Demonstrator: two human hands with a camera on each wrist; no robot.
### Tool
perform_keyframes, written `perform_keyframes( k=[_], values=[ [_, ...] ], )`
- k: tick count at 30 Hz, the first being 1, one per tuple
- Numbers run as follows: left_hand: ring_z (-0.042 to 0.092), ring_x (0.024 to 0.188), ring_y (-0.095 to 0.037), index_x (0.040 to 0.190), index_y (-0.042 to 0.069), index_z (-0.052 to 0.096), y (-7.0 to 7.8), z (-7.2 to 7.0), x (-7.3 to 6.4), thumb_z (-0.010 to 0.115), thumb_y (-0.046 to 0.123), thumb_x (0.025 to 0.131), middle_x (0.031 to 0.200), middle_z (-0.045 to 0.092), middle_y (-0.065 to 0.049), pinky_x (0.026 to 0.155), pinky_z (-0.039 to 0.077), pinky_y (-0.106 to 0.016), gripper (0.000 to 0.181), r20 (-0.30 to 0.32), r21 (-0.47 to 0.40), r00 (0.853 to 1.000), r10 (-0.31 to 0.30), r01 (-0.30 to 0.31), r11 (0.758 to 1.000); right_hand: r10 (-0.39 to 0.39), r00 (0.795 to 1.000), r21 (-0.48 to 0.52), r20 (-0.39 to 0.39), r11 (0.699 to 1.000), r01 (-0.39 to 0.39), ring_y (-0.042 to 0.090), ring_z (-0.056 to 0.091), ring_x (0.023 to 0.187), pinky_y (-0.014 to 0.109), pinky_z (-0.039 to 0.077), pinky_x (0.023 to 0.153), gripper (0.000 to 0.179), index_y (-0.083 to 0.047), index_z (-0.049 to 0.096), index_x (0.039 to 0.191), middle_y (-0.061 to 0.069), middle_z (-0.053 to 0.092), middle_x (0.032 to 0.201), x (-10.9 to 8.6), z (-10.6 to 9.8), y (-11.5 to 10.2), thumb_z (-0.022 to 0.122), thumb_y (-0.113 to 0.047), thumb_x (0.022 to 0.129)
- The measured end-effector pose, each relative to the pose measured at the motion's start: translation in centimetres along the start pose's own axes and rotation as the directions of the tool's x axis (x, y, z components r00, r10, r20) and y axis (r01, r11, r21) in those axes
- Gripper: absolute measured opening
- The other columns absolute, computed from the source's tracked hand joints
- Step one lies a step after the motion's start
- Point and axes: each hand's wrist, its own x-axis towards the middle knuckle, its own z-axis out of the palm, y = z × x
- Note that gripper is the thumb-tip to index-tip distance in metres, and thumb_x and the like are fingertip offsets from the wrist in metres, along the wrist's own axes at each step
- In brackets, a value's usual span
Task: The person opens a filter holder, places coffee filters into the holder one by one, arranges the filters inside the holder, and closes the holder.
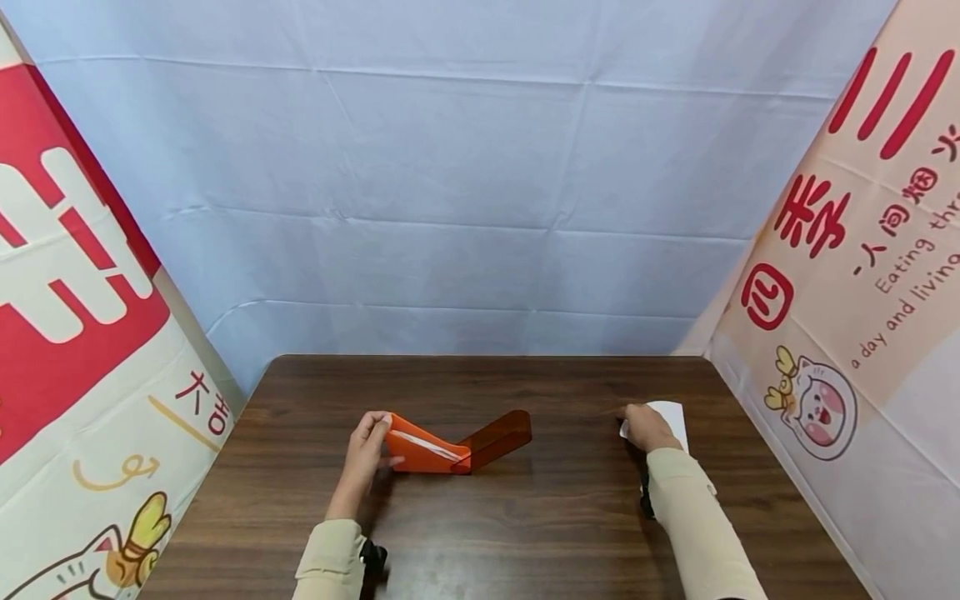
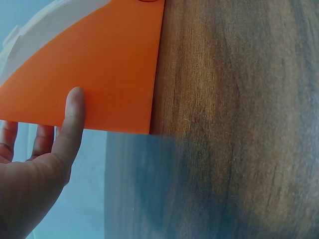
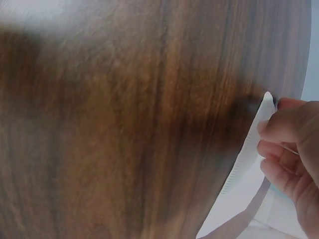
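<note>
An orange document folder (image 1: 427,460) stands on its edge on the table, its mouth spread and white showing inside. A see-through dark orange flap (image 1: 501,437) extends from it to the right. My left hand (image 1: 365,446) grips the folder's left end; in the left wrist view the thumb (image 2: 74,117) lies along the orange face, with other fingers behind. Over at the right, my right hand (image 1: 647,427) pinches a white sheet of paper (image 1: 673,417) by its edge. In the right wrist view the paper (image 3: 234,199) slants close over the table, small marks along one side.
The dark wood-grain table (image 1: 555,517) runs back to a pale blue cloth (image 1: 465,167). Printed cloths hang at the left (image 1: 82,275) and right (image 1: 862,275). Dark straps sit by both cuffs.
</note>
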Motion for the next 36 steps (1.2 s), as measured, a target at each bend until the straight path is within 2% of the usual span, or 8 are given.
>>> perform_keyframes(
  k=[3,8,13,16,21,28,34,36],
  values=[
    [0.057,0.083,-0.020,0.108,0.003,0.052,0.1,0.0,-0.1,0.052,0.032,0.096,0.095,0.054,-0.012,0.062,0.053,-0.052,0.032,0.000,0.002,1.000,0.000,0.000,1.000,-0.013,1.000,-0.001,0.007,1.000,0.013,0.039,0.058,0.093,0.048,0.049,0.076,0.030,0.003,0.067,0.105,0.023,0.062,0.102,0.2,0.1,-0.2,0.058,0.014,0.079],
    [0.056,0.083,-0.020,0.109,0.001,0.051,0.2,0.0,-0.1,0.051,0.032,0.097,0.095,0.053,-0.012,0.063,0.052,-0.054,0.033,0.006,0.006,1.000,-0.006,0.006,1.000,0.017,1.000,-0.032,-0.017,0.999,-0.017,0.045,0.053,0.095,0.050,0.049,0.072,0.029,0.004,0.065,0.110,0.026,0.057,0.103,0.3,0.2,-0.2,0.059,0.008,0.082],
    [0.056,0.084,-0.020,0.109,0.002,0.051,0.2,0.0,-0.1,0.050,0.031,0.097,0.094,0.054,-0.012,0.064,0.052,-0.053,0.032,0.004,0.005,1.000,-0.010,0.010,1.000,0.026,1.000,0.012,0.012,1.000,-0.026,0.043,0.055,0.095,0.050,0.050,0.071,0.029,0.004,0.064,0.111,0.027,0.058,0.108,0.1,0.0,-0.3,0.056,0.006,0.084],
    [0.056,0.083,-0.020,0.109,0.002,0.052,0.2,0.0,-0.1,0.051,0.031,0.097,0.094,0.054,-0.011,0.063,0.052,-0.053,0.031,0.003,0.001,1.000,-0.008,0.008,1.000,0.004,1.000,0.044,0.012,0.999,-0.005,0.043,0.056,0.095,0.050,0.048,0.075,0.027,0.007,0.064,0.108,0.026,0.060,0.105,0.0,-0.2,-0.2,0.054,0.007,0.083],
    [0.057,0.081,-0.020,0.108,0.002,0.052,0.2,0.0,-0.1,0.051,0.030,0.097,0.093,0.055,-0.011,0.062,0.052,-0.053,0.030,0.003,0.001,1.000,0.002,-0.002,1.000,-0.043,0.999,0.060,-0.033,0.997,0.045,0.043,0.056,0.092,0.051,0.046,0.078,0.023,0.010,0.063,0.099,0.024,0.061,0.094,-0.1,-0.3,0.2,0.055,0.006,0.078],
    [0.057,0.083,-0.019,0.109,0.001,0.051,0.2,-0.1,0.0,0.049,0.030,0.098,0.094,0.055,-0.011,0.062,0.053,-0.052,0.031,0.005,0.010,1.000,0.010,-0.010,1.000,-0.023,0.999,0.096,-0.027,0.995,0.025,0.041,0.057,0.088,0.050,0.047,0.073,0.018,0.007,0.061,0.095,0.020,0.061,0.090,0.1,0.0,0.6,0.057,0.004,0.077],
    [0.058,0.084,-0.019,0.108,0.002,0.052,0.0,-0.2,0.0,0.051,0.030,0.097,0.094,0.056,-0.011,0.061,0.053,-0.052,0.030,0.002,-0.002,1.000,0.003,-0.003,1.000,-0.020,0.998,0.058,-0.052,0.998,0.024,0.045,0.055,0.092,0.050,0.047,0.075,0.027,0.010,0.061,0.101,0.026,0.060,0.095,0.0,-0.2,0.7,0.055,0.011,0.076],
    [0.058,0.084,-0.019,0.108,0.003,0.053,0.0,-0.1,0.0,0.051,0.030,0.097,0.094,0.056,-0.011,0.061,0.053,-0.052,0.029,0.002,-0.011,1.000,0.003,-0.003,1.000,0.001,0.997,0.047,-0.076,0.999,0.003,0.045,0.057,0.088,0.050,0.048,0.071,0.024,0.008,0.063,0.096,0.025,0.061,0.091,-0.2,-0.4,0.8,0.055,0.013,0.074]
  ],
)
